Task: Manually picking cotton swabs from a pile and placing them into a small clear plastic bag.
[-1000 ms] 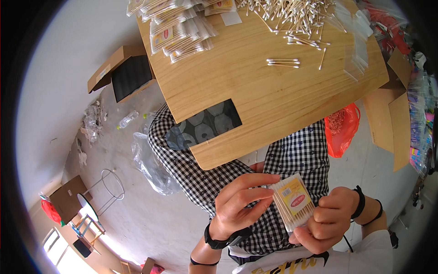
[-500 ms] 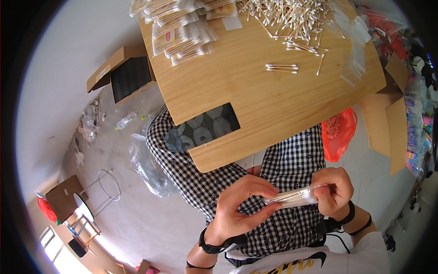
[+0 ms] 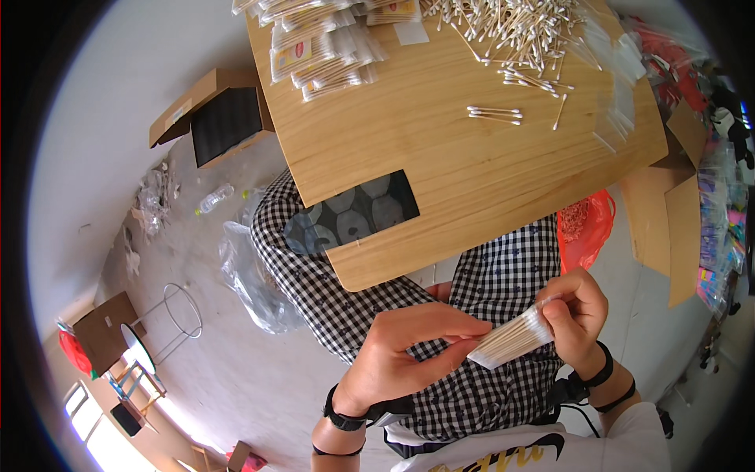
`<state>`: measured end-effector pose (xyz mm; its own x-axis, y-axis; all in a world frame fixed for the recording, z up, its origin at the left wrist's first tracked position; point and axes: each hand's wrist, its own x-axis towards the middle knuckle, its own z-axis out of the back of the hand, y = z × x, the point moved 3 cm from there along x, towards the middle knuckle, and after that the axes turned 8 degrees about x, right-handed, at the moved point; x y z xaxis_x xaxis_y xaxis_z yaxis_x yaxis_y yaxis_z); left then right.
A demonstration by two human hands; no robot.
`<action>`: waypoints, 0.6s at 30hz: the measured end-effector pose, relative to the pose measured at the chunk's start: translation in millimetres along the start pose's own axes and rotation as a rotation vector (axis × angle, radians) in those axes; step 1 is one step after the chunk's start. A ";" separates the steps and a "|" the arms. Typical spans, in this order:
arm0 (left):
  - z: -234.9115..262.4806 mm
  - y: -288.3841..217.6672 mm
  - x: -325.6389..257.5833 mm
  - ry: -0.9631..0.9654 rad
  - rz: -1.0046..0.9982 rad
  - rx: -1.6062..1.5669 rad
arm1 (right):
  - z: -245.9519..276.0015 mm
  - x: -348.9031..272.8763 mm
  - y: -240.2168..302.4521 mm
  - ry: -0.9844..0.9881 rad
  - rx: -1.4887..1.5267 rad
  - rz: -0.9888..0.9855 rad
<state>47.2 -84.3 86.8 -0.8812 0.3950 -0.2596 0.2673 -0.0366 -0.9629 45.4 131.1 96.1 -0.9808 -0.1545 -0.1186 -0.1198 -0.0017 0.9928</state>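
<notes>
1. The packet of cotton swabs point(image 3: 513, 340) lies between both hands, held over the lap just below the wooden table point(image 3: 440, 141).
2. The right hand point(image 3: 578, 318) pinches its upper end – fingers closed.
3. The left hand point(image 3: 409, 350) grips the lower end, apparently at the opening – partly hidden.

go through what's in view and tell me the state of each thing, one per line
packet of cotton swabs: filled, held edge-on between both hands.
left hand: pinching the packet's end.
right hand: gripping the packet.
loose cotton swabs: scattered on the wooden table.
filled packets: piled.
cardboard box: open.
</notes>
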 end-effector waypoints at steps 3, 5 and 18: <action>-0.1 -4.9 2.4 0.055 -0.060 0.058 | -4.8 2.5 1.2 0.050 0.020 -0.059; -2.7 -7.5 5.7 0.027 -0.099 0.107 | -7.4 2.5 1.1 0.087 0.013 -0.079; -3.3 -21.8 12.4 0.035 -0.111 0.262 | -19.0 12.3 5.1 0.390 -0.143 -0.089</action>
<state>31.7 -75.6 104.8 -0.8841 0.4414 -0.1534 0.0562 -0.2254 -0.9726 35.6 110.4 100.1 -0.8329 -0.5096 -0.2157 -0.1518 -0.1644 0.9746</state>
